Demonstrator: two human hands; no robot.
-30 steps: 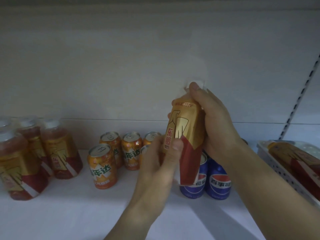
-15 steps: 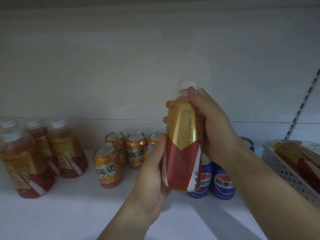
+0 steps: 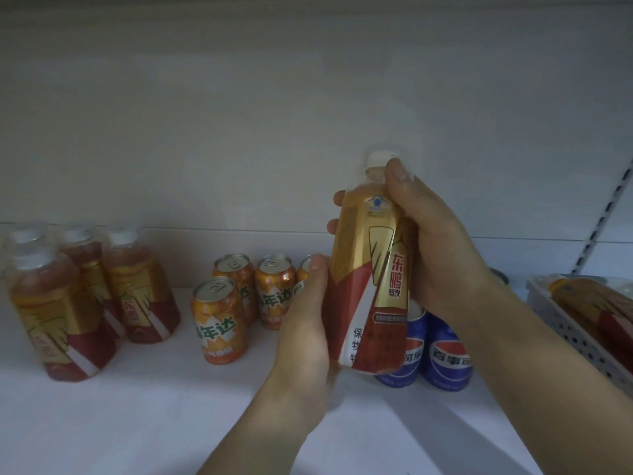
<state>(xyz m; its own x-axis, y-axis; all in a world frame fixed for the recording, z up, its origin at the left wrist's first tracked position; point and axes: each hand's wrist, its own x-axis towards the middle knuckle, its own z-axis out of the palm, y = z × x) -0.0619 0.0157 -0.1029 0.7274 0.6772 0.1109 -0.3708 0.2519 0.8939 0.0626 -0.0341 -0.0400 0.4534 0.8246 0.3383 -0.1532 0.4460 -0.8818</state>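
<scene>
Turned since a moment ago, the bottle (image 3: 359, 262) now shows its red lettering (cap up, leaning a little). It is held up just in front of the blue cans (image 3: 445, 358). The right hand (image 3: 442, 248) wraps its upper half and the left hand (image 3: 301, 337) grips its lower side. Orange cans (image 3: 219, 320) stand left of the blue ones.

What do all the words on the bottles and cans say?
"东鹏" and "特饮": gold panel of the held bottle.
"保": white stripe of the same bottle; characters below cut off.
"年达": front orange can.
"百事可": right blue can.
Small print on the held bottle, labels on the left bottles and basket bottle: too blurred.
</scene>
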